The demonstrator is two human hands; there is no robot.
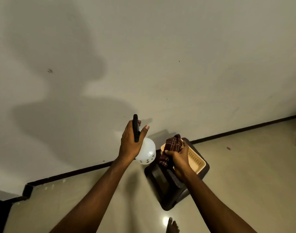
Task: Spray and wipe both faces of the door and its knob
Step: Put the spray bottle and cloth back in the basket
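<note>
Evidently no door or knob shows; only a pale wall (177, 47) faces the person.
Which way the door lies I cannot tell. The left grip (129, 143), arm stretched forward, clasps the upright spray bottle (147, 153) by its top; just right of it and lower, the right grip (180, 159) clutches the checked cloth (173, 142) over the basket (196, 161) on a dark stool (169, 190).

- My left hand (131, 142) is raised, its back toward me, fingers curled round the spray bottle (147, 152).
- My right hand (180, 158) sits lower, fingers clutching the cloth (173, 142); both forearms reach forward.
</note>
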